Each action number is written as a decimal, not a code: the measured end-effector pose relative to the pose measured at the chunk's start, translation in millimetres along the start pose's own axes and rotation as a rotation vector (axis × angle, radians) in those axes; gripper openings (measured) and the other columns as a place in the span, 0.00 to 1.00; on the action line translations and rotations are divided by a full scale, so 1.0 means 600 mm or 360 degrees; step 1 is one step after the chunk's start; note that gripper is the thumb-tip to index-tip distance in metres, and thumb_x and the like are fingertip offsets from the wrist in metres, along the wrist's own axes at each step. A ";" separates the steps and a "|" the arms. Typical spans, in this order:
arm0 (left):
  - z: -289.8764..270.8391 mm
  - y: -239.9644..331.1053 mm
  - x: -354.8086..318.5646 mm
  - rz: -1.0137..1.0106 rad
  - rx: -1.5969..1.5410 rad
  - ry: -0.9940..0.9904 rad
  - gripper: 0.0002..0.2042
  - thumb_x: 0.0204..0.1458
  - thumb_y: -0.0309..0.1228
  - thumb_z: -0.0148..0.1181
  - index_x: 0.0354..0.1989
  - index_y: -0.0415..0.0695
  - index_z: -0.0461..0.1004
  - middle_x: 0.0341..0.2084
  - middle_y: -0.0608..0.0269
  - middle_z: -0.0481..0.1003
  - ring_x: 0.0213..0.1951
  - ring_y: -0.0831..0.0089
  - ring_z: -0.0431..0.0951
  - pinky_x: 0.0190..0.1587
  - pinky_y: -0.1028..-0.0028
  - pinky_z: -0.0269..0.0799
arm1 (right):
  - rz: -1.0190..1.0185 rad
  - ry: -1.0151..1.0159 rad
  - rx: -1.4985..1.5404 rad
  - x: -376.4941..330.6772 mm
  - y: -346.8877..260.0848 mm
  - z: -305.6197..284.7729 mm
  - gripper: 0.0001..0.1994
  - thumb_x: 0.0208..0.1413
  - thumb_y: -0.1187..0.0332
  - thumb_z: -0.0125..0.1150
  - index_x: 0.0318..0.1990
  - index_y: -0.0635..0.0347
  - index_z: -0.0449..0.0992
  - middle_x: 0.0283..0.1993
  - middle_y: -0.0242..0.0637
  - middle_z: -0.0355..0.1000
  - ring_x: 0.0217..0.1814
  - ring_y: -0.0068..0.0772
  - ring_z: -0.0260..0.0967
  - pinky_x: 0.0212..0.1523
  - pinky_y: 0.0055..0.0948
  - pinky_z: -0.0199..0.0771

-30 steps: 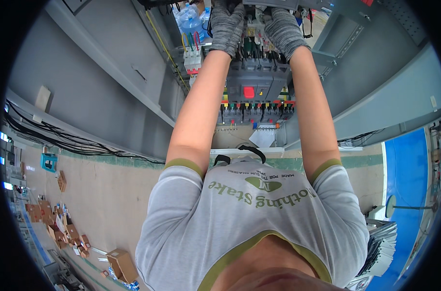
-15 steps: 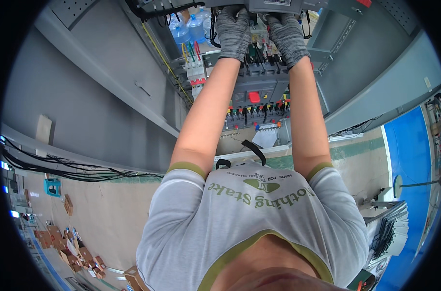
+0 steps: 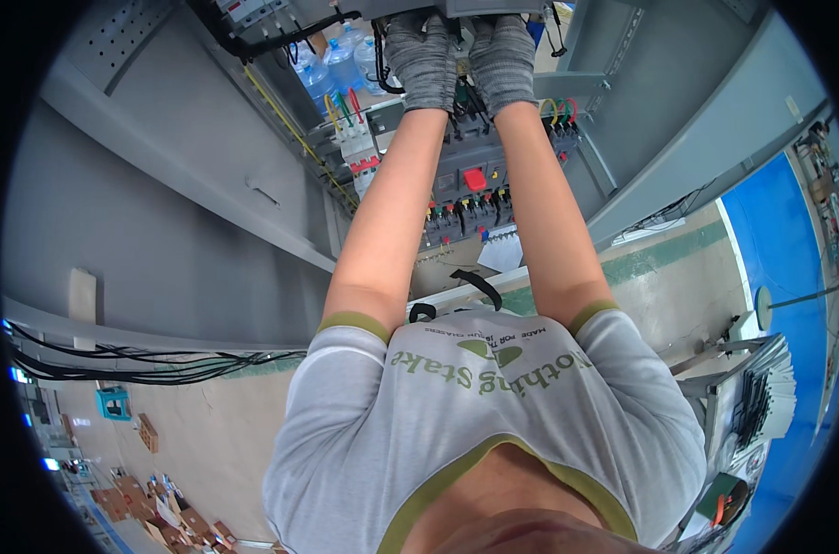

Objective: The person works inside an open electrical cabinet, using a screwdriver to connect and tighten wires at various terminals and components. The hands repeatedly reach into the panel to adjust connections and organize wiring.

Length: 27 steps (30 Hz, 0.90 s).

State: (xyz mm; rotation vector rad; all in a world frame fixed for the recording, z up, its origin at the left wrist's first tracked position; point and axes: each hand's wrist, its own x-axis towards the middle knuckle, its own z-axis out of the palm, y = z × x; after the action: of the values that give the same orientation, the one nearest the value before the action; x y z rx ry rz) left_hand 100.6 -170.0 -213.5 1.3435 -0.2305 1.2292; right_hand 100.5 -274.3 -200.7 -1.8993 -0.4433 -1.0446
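Note:
Both my hands wear grey knitted gloves and reach up into an electrical cabinet. My left hand (image 3: 423,66) is at the lower edge of a grey device housing (image 3: 392,7), beside a coiled black cable (image 3: 383,66). My right hand (image 3: 503,66) is close to its right, below the same housing. The fingertips of both are hidden, so I cannot tell what they hold. Dark wires show in the gap between the gloves. Below my wrists sits a large grey circuit breaker with a red handle (image 3: 475,179), and coloured terminals (image 3: 466,214) line its lower side.
Cabinet side panels (image 3: 143,203) stand on both sides. Small breakers with yellow, green and red wires (image 3: 355,138) are left of my forearm; similar coloured wires (image 3: 558,113) show at right. Clear blue water bottles (image 3: 341,65) stand behind. Black cables (image 3: 161,365) run at lower left.
My right hand has moved left, closer to my left hand, uncovering coloured wires at the right. The whole view has shifted slightly. My left hand stays by the grey housing.

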 end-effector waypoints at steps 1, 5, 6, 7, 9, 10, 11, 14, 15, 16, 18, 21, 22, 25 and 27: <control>0.006 0.002 -0.004 -0.0012 -0.0021 -0.0006 0.13 0.48 0.20 0.56 0.43 0.34 0.70 0.38 0.53 0.76 0.38 0.66 0.76 0.43 0.71 0.70 | -0.0150 0.0129 -0.0008 -0.002 0.017 -0.001 0.09 0.53 0.69 0.52 0.39 0.62 0.70 0.36 0.54 0.71 0.41 0.59 0.67 0.40 0.47 0.67; 0.000 0.009 -0.005 -0.0122 -0.0070 0.0050 0.13 0.48 0.20 0.56 0.44 0.35 0.69 0.38 0.53 0.76 0.38 0.67 0.76 0.44 0.71 0.70 | -0.0065 0.0270 0.0420 -0.035 -0.006 -0.055 0.06 0.54 0.71 0.54 0.39 0.60 0.69 0.33 0.45 0.73 0.36 0.46 0.71 0.38 0.37 0.70; 0.002 0.014 -0.006 -0.0138 -0.0088 0.0069 0.12 0.48 0.21 0.56 0.43 0.35 0.70 0.37 0.53 0.76 0.38 0.67 0.76 0.44 0.71 0.69 | -0.0140 0.0335 0.0544 -0.039 -0.003 -0.061 0.05 0.54 0.73 0.55 0.38 0.60 0.70 0.32 0.39 0.73 0.34 0.35 0.71 0.38 0.33 0.70; 0.004 0.016 -0.005 -0.0154 -0.0105 0.0090 0.12 0.49 0.23 0.57 0.42 0.35 0.71 0.37 0.54 0.76 0.38 0.67 0.76 0.45 0.70 0.69 | -0.0088 0.0282 0.0581 -0.043 -0.003 -0.069 0.05 0.54 0.73 0.55 0.38 0.60 0.70 0.32 0.39 0.73 0.34 0.34 0.70 0.38 0.32 0.70; 0.004 0.018 -0.004 -0.0138 -0.0096 0.0100 0.12 0.49 0.23 0.57 0.42 0.35 0.70 0.37 0.54 0.76 0.39 0.67 0.76 0.45 0.70 0.69 | 0.0016 0.0171 0.0667 -0.049 -0.016 -0.086 0.04 0.54 0.74 0.55 0.37 0.61 0.71 0.32 0.37 0.73 0.34 0.31 0.70 0.38 0.31 0.70; 0.004 0.019 -0.003 -0.0136 -0.0099 0.0104 0.12 0.48 0.23 0.57 0.42 0.35 0.70 0.37 0.53 0.76 0.39 0.67 0.76 0.45 0.70 0.69 | 0.0064 0.0094 0.0857 -0.047 -0.014 -0.072 0.05 0.52 0.71 0.57 0.35 0.61 0.73 0.32 0.39 0.73 0.34 0.34 0.71 0.39 0.31 0.70; 0.006 0.021 -0.005 -0.0142 -0.0107 0.0101 0.12 0.48 0.23 0.57 0.42 0.35 0.70 0.38 0.53 0.76 0.39 0.67 0.76 0.45 0.70 0.69 | 0.0026 0.0072 0.0732 -0.042 -0.015 -0.062 0.06 0.52 0.70 0.58 0.35 0.62 0.73 0.32 0.40 0.74 0.34 0.35 0.71 0.39 0.31 0.70; 0.006 0.019 -0.005 -0.0184 -0.0149 0.0120 0.12 0.48 0.22 0.57 0.42 0.34 0.71 0.38 0.53 0.76 0.40 0.66 0.76 0.45 0.70 0.69 | 0.0073 -0.0086 0.0480 -0.019 -0.025 -0.031 0.11 0.50 0.64 0.60 0.36 0.63 0.75 0.33 0.45 0.74 0.36 0.42 0.72 0.42 0.32 0.70; 0.004 0.015 -0.003 -0.0179 -0.0138 0.0102 0.12 0.48 0.22 0.57 0.42 0.34 0.71 0.38 0.52 0.76 0.40 0.66 0.76 0.45 0.70 0.69 | 0.0105 -0.0089 0.0392 -0.011 -0.027 -0.022 0.11 0.49 0.65 0.60 0.36 0.64 0.75 0.33 0.46 0.74 0.37 0.45 0.72 0.41 0.35 0.70; 0.004 0.009 -0.002 -0.0174 -0.0127 0.0083 0.12 0.47 0.22 0.58 0.42 0.34 0.71 0.38 0.52 0.76 0.40 0.66 0.76 0.45 0.70 0.69 | 0.0136 -0.0089 0.0302 -0.003 -0.029 -0.015 0.11 0.49 0.65 0.60 0.36 0.64 0.75 0.34 0.48 0.74 0.37 0.47 0.72 0.40 0.37 0.70; 0.000 -0.001 0.000 -0.0153 -0.0070 0.0028 0.15 0.48 0.17 0.54 0.46 0.34 0.67 0.40 0.52 0.75 0.41 0.66 0.75 0.46 0.72 0.69 | 0.0248 -0.0150 0.0281 0.004 -0.038 -0.011 0.13 0.48 0.65 0.60 0.36 0.66 0.75 0.35 0.51 0.74 0.39 0.50 0.71 0.42 0.40 0.69; -0.005 -0.009 0.001 -0.0173 0.0051 -0.0009 0.15 0.48 0.17 0.55 0.46 0.34 0.67 0.40 0.52 0.75 0.41 0.66 0.76 0.46 0.71 0.69 | 0.0151 -0.0070 0.0457 0.010 -0.032 0.006 0.13 0.48 0.65 0.60 0.36 0.66 0.75 0.36 0.51 0.74 0.39 0.50 0.71 0.42 0.39 0.70; -0.005 -0.010 0.002 -0.0197 0.0031 -0.0006 0.15 0.47 0.17 0.55 0.46 0.34 0.68 0.39 0.52 0.75 0.39 0.66 0.76 0.45 0.71 0.69 | 0.0148 -0.0110 0.0462 0.008 -0.028 0.001 0.13 0.48 0.66 0.60 0.37 0.67 0.75 0.36 0.50 0.74 0.39 0.49 0.72 0.42 0.38 0.70; -0.008 0.005 -0.001 -0.0126 0.0123 0.0000 0.13 0.48 0.18 0.55 0.44 0.34 0.69 0.38 0.53 0.76 0.39 0.66 0.76 0.45 0.71 0.69 | 0.0188 -0.0116 0.0606 0.009 -0.020 0.015 0.13 0.47 0.68 0.60 0.38 0.67 0.74 0.37 0.50 0.75 0.40 0.48 0.72 0.43 0.37 0.70; -0.014 0.022 -0.002 -0.0159 0.0278 -0.0040 0.12 0.48 0.24 0.56 0.42 0.36 0.72 0.37 0.52 0.76 0.39 0.64 0.76 0.45 0.69 0.69 | 0.0227 -0.0138 0.0554 0.009 -0.030 0.012 0.14 0.48 0.68 0.60 0.41 0.67 0.73 0.38 0.49 0.75 0.41 0.46 0.72 0.44 0.37 0.70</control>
State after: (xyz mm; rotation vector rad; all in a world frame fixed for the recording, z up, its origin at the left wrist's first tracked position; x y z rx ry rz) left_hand 85.7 -167.3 -208.8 1.5034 -0.0736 1.1700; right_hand 95.5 -259.1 -188.1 -1.6415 -0.4963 -0.7398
